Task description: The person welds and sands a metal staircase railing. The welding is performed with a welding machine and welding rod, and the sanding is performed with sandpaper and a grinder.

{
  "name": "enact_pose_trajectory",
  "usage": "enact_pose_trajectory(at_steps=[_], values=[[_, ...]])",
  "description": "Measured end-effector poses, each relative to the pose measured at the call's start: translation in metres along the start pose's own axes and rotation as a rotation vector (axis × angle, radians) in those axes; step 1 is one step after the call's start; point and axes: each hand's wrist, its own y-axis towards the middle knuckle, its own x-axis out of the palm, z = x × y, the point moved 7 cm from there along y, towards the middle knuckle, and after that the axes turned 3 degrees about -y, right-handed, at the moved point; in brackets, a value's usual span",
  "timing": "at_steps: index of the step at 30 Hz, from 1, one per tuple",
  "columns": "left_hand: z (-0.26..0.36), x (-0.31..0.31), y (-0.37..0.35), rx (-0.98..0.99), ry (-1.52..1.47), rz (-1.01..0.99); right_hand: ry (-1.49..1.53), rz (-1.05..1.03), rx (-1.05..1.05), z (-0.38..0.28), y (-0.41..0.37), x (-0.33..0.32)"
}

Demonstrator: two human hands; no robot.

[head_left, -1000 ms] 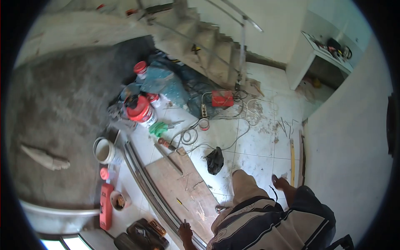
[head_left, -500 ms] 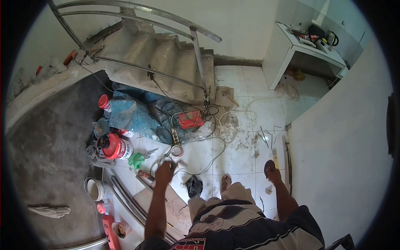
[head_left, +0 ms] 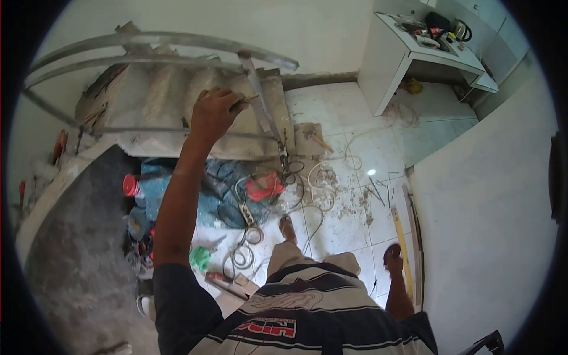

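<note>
My left hand is raised in front of the concrete stairs, fingers closed on a small dark piece with a thin tip that points right toward the railing post. The metal stair railing has an upright post and curved upper bars, and the hand overlaps it in this view. Low at my right side, my right hand is closed on a dark round flat thing; its exact kind I cannot tell. That hand is beside a yellow straight strip on the floor.
A red box, looped cables and a blue sheet lie below the stairs. A hammer rests by the post foot. Thin rods and debris are scattered on the tiles. A white counter holds tools and a kettle.
My left hand has risen from near the floor cables to the railing's height. My body has moved forward, with a foot now close to the cables. The right hand stays low with the dark thing.
</note>
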Motion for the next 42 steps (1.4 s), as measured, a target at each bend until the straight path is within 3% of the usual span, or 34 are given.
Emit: enact_pose_trajectory(at_steps=[2,4,6,10,15,17,24,27,31,32,34,35,38,40,41,42], values=[[-0.024,0.020,0.042,0.152,0.037,0.048,0.347,0.056,0.190,0.022,-0.042,0.025],[-0.048,0.044,0.078,0.192,0.024,0.021,0.450,0.046,0.425,0.026,-0.076,0.058],[-0.069,0.065,0.122,0.242,0.015,-0.002,0.318,0.012,0.424,0.001,-0.096,0.084],[-0.099,0.112,0.164,0.262,0.064,-0.097,0.469,0.011,0.379,-0.063,-0.124,0.124],[-0.125,0.139,0.191,0.237,0.156,-0.205,0.326,-0.171,0.183,-0.105,-0.096,0.148],[-0.131,0.138,0.198,0.101,0.006,-0.307,0.311,-0.154,0.219,-0.117,-0.079,0.139],[-0.140,0.162,0.195,0.180,0.035,-0.324,0.384,0.039,0.280,-0.150,0.012,0.072],[-0.132,0.157,0.188,0.189,0.058,-0.361,0.426,0.054,0.206,-0.189,0.028,0.052],[-0.092,0.085,0.172,0.203,-0.094,-0.050,0.400,0.042,0.131,-0.228,0.035,0.046],[-0.084,0.068,0.168,0.205,-0.095,-0.048,0.389,0.050,0.121,-0.236,0.032,0.048],[-0.085,0.045,0.163,0.030,-0.279,-0.098,0.381,0.091,-0.007,-0.255,0.032,0.055],[-0.084,0.039,0.161,0.024,-0.279,-0.101,0.370,0.095,-0.180,-0.273,0.030,0.060],[-0.081,0.027,0.157,0.045,-0.540,-0.071,0.429,-0.014,-0.225,-0.365,0.002,0.076],[-0.091,0.042,0.156,-0.174,-0.583,-0.254,0.376,-0.095,-0.361,-0.417,-0.005,0.086],[-0.092,0.041,0.158,-0.176,-0.579,-0.248,0.370,-0.109,-0.424,-0.436,-0.007,0.089],[-0.095,0.049,0.157,-0.274,-0.744,-0.350,0.366,-0.123,-0.484,-0.452,-0.009,0.091]])
